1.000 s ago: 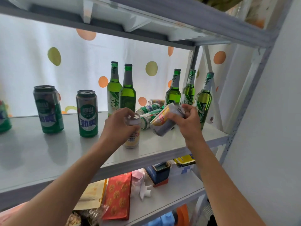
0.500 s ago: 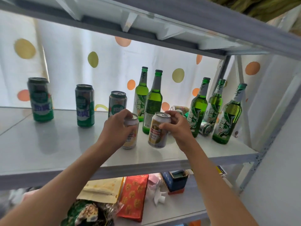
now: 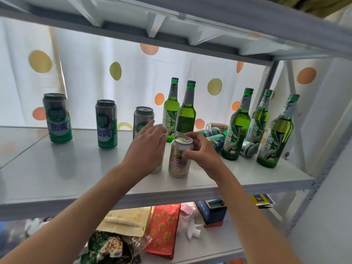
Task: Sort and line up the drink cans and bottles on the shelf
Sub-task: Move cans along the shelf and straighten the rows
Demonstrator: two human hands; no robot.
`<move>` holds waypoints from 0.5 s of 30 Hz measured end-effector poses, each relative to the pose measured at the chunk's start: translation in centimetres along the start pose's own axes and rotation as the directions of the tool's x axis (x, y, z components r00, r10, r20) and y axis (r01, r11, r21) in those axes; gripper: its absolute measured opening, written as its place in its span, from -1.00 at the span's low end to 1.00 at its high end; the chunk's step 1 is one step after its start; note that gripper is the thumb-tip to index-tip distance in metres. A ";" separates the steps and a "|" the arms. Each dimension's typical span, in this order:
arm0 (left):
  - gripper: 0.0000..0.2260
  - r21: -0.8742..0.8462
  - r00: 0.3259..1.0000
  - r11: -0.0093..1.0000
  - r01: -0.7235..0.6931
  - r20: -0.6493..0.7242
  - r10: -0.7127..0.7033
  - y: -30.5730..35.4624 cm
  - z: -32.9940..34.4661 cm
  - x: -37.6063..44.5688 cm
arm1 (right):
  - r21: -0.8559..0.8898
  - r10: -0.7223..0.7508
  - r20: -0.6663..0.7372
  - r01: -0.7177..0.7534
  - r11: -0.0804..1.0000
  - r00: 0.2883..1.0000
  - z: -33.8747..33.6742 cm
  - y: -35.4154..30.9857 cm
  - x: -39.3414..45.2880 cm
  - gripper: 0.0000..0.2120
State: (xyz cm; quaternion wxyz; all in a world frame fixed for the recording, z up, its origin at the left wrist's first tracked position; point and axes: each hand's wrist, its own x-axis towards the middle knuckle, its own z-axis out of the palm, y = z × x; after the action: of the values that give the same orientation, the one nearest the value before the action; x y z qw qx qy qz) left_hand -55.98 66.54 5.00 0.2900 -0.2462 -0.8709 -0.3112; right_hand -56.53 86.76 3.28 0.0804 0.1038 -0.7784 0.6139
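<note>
A yellow-and-white can [image 3: 178, 159] stands upright near the front of the grey shelf [image 3: 76, 168], and my right hand [image 3: 202, 151] grips it by the top. My left hand [image 3: 146, 147] hovers just left of it with fingers spread, hiding most of a second pale can [image 3: 158, 167]. Three tall green cans [image 3: 58, 119] [image 3: 106, 124] [image 3: 143, 119] stand in a row at the back left. Two green bottles [image 3: 171, 111] [image 3: 186, 115] stand behind my hands, and three more [image 3: 238, 126] [image 3: 260, 119] [image 3: 276, 134] at the right.
Several cans lie on their sides [image 3: 209, 132] [image 3: 247, 148] between the two bottle groups. A dotted curtain hangs behind. An upper shelf sits close overhead. On the lower shelf are snack bags [image 3: 163, 229] and a blue box [image 3: 212, 212]. A steel upright [image 3: 312, 187] stands at the right.
My right hand has brought the tilted yellow can down and stood it upright beside the other pale can. My left hand has let go of its can and spread its fingers.
</note>
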 end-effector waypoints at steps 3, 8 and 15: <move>-0.70 0.046 0.997 0.996 -0.072 0.015 0.072 1.3 0.3 0.4 | -0.090 0.000 0.041 0.004 0.996 0.999 -0.7 -0.2 -0.6 -0.35; -0.69 0.082 0.980 0.976 -0.200 0.015 0.199 3.8 1.2 0.7 | -0.251 -0.115 -0.112 0.084 0.964 0.987 -4.0 -0.5 -2.6 -0.44; -0.68 0.036 0.953 0.954 -0.297 0.075 0.293 7.7 5.3 2.1 | -0.633 -0.297 -0.237 0.084 0.769 0.925 -9.0 1.2 -4.8 -0.47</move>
State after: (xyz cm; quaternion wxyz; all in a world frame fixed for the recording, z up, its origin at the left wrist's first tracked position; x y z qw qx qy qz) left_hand -54.64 75.96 6.04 0.3089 -0.3771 -0.8409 -0.2353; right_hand -52.19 96.07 2.98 0.2988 0.0495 -0.8958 0.3254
